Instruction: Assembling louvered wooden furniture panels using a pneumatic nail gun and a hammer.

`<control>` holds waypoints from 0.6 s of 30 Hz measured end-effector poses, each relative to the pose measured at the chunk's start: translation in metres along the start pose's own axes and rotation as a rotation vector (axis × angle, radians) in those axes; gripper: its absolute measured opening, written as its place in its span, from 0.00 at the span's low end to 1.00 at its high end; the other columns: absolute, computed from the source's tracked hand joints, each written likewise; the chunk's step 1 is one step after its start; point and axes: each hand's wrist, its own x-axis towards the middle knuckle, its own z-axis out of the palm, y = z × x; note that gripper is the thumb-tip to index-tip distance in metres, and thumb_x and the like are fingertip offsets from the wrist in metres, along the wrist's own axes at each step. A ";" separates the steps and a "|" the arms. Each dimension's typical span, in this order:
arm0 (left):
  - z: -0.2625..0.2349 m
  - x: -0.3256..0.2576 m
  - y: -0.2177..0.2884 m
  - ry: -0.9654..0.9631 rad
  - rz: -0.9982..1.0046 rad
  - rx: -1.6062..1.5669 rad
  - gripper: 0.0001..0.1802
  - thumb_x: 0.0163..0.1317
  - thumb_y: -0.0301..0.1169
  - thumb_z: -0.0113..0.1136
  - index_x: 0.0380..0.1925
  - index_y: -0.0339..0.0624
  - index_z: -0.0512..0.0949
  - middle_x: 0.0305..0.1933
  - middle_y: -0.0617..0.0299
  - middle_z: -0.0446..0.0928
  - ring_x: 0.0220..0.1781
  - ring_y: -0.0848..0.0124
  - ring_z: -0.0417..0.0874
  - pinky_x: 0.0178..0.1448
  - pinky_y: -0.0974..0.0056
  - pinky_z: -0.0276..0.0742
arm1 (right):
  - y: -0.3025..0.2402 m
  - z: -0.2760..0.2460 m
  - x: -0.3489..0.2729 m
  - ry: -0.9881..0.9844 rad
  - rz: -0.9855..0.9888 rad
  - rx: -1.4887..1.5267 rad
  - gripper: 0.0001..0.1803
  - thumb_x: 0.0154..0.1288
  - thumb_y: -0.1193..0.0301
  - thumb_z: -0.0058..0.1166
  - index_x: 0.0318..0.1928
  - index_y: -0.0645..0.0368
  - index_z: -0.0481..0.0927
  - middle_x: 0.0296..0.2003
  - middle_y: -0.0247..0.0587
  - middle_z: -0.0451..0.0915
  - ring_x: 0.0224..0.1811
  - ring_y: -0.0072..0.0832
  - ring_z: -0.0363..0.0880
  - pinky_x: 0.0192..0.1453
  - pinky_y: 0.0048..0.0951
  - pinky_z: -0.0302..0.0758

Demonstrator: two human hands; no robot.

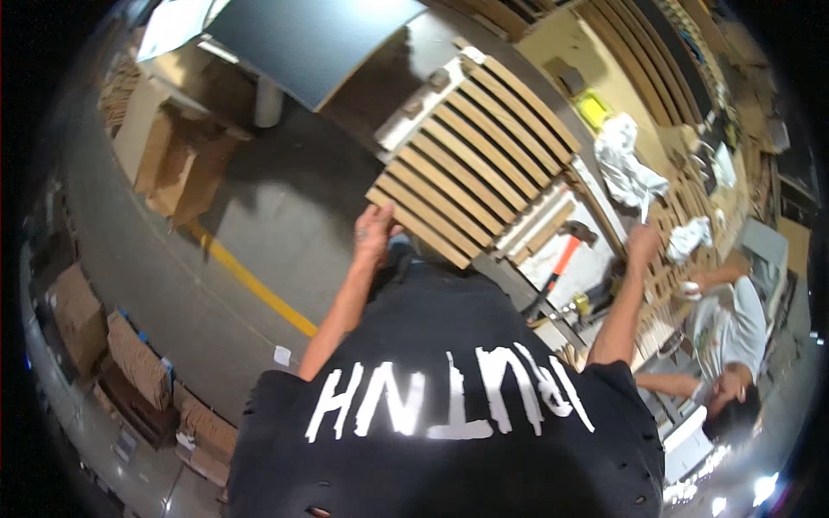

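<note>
A slatted wooden panel (484, 147) lies in front of me, its pale strips running side by side with dark gaps. My left hand (374, 233) grips its near left corner, fingers at the slat's edge. To the right, my right hand (642, 244) is closed around a thin pale stick-like thing (645, 207), whose kind I cannot make out. Just beyond that hand lies a crumpled white cloth (623, 160). Between the panel and my right forearm rests a hammer (563, 263) with an orange and black handle.
Another person (725, 332) in a light shirt works at the right. A dark flat board (311, 43) stands at the upper left. An open cardboard box (186, 164) sits on the floor near a yellow line (259, 285). Wooden strips (635, 60) and a yellow item (593, 110) lie at the upper right.
</note>
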 end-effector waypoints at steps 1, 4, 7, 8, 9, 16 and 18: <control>0.002 -0.001 0.000 0.005 0.023 0.020 0.18 0.70 0.39 0.57 0.52 0.37 0.75 0.49 0.60 0.80 0.49 0.70 0.82 0.53 0.60 0.80 | -0.013 -0.017 -0.018 0.089 -0.053 0.053 0.23 0.66 0.63 0.52 0.57 0.65 0.76 0.47 0.62 0.81 0.49 0.49 0.81 0.53 0.42 0.75; 0.009 -0.005 0.004 -0.001 0.043 -0.026 0.18 0.72 0.37 0.55 0.53 0.35 0.74 0.50 0.58 0.80 0.49 0.68 0.83 0.53 0.58 0.80 | -0.067 -0.036 -0.087 0.132 -0.399 0.581 0.22 0.70 0.63 0.48 0.57 0.65 0.75 0.44 0.61 0.81 0.47 0.43 0.82 0.51 0.40 0.75; 0.006 -0.004 0.011 -0.019 0.020 0.002 0.18 0.72 0.37 0.54 0.53 0.35 0.74 0.50 0.58 0.80 0.49 0.68 0.83 0.53 0.58 0.80 | -0.131 -0.026 -0.169 -0.558 -0.631 0.669 0.30 0.71 0.66 0.49 0.72 0.54 0.62 0.31 0.40 0.81 0.29 0.25 0.75 0.40 0.29 0.75; 0.004 -0.002 0.009 -0.005 0.006 0.008 0.17 0.72 0.37 0.53 0.54 0.37 0.74 0.49 0.59 0.80 0.48 0.70 0.82 0.51 0.61 0.80 | -0.159 -0.029 -0.189 -0.717 -0.797 0.568 0.31 0.70 0.66 0.49 0.72 0.48 0.62 0.29 0.44 0.81 0.26 0.31 0.76 0.38 0.31 0.75; 0.003 -0.001 0.008 -0.004 0.012 0.010 0.17 0.72 0.37 0.53 0.54 0.37 0.74 0.49 0.59 0.80 0.48 0.70 0.82 0.51 0.61 0.80 | -0.184 -0.046 -0.213 -0.814 -0.877 0.571 0.30 0.68 0.67 0.48 0.71 0.44 0.64 0.31 0.54 0.81 0.29 0.43 0.80 0.38 0.38 0.76; 0.001 0.005 0.003 0.068 0.004 0.125 0.16 0.72 0.39 0.53 0.53 0.42 0.76 0.47 0.66 0.81 0.46 0.76 0.80 0.45 0.68 0.77 | -0.224 -0.027 -0.250 -0.872 -0.971 0.484 0.26 0.65 0.71 0.46 0.65 0.47 0.70 0.31 0.65 0.78 0.34 0.57 0.80 0.40 0.49 0.75; 0.002 0.005 0.004 0.050 0.016 0.094 0.17 0.72 0.38 0.53 0.54 0.42 0.77 0.48 0.66 0.81 0.47 0.75 0.80 0.45 0.67 0.77 | -0.224 -0.023 -0.253 -0.812 -1.015 0.506 0.26 0.65 0.71 0.46 0.65 0.48 0.71 0.30 0.66 0.78 0.33 0.58 0.79 0.39 0.50 0.75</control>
